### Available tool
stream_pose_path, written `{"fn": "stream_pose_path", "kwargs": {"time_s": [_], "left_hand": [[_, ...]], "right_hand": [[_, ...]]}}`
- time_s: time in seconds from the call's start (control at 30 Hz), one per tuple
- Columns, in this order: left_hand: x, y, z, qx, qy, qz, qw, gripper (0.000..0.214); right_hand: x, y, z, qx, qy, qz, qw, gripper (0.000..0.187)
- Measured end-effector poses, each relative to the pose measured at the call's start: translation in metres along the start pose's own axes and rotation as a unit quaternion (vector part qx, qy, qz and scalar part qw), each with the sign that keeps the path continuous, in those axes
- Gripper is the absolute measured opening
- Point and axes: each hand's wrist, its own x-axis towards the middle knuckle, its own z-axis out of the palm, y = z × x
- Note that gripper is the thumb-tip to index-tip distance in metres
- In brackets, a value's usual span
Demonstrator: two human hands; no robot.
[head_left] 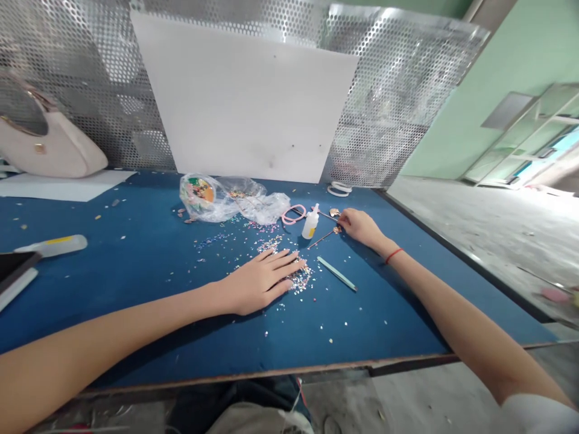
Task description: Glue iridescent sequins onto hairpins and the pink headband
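The bottle stands on the table. Just left of the bottle, and a bit behind it, is a loop. Further left of the bottle, past the loop, lies a plastic bag. In front of the bottle, a little to the left, are sequins with the left hand on them. Tweezers lie in front of the bottle, to the right. The right hand is to the bottle's right. Behind the bottle stands a board.
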Motion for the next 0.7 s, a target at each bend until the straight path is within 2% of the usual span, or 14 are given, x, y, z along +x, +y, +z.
{"fn": "stream_pose_path", "kwargs": {"time_s": [0.1,0.2,0.27,0.3,0.37,0.43,0.47,0.57,0.63,0.7], "left_hand": [[-0.002,0.001,-0.001,-0.021,0.018,-0.007,1.000,0.050],[-0.003,0.003,-0.002,-0.028,0.052,-0.015,0.998,0.049],[-0.002,0.003,-0.003,-0.035,0.108,-0.005,0.994,0.046],[-0.002,0.003,-0.003,-0.044,0.146,0.000,0.988,0.044],[-0.001,0.003,-0.004,-0.073,0.230,0.001,0.970,0.038],[0.001,0.002,-0.006,-0.117,0.299,-0.015,0.947,0.033],[0.001,0.001,-0.007,-0.145,0.321,-0.029,0.935,0.031],[0.003,-0.003,-0.008,-0.248,0.355,-0.068,0.899,0.029],[0.003,-0.006,-0.007,-0.302,0.366,-0.068,0.878,0.030],[0.003,-0.006,-0.006,-0.332,0.362,-0.054,0.869,0.030]], "right_hand": [[0.002,0.000,0.005,0.023,0.025,0.046,0.998,0.010],[0.003,-0.006,0.001,0.047,0.068,0.088,0.993,0.018],[0.001,-0.017,-0.009,0.083,0.140,0.093,0.982,0.022],[-0.002,-0.025,-0.015,0.131,0.214,0.080,0.965,0.021],[-0.010,-0.045,-0.027,0.200,0.334,0.014,0.921,0.018],[-0.021,-0.067,-0.035,0.204,0.405,-0.054,0.890,0.012],[-0.027,-0.077,-0.036,0.182,0.424,-0.089,0.883,0.009],[-0.043,-0.101,-0.033,0.082,0.423,-0.202,0.880,0.008],[-0.050,-0.109,-0.028,0.044,0.411,-0.243,0.878,0.009],[-0.053,-0.112,-0.024,0.033,0.396,-0.277,0.875,0.010]]}}
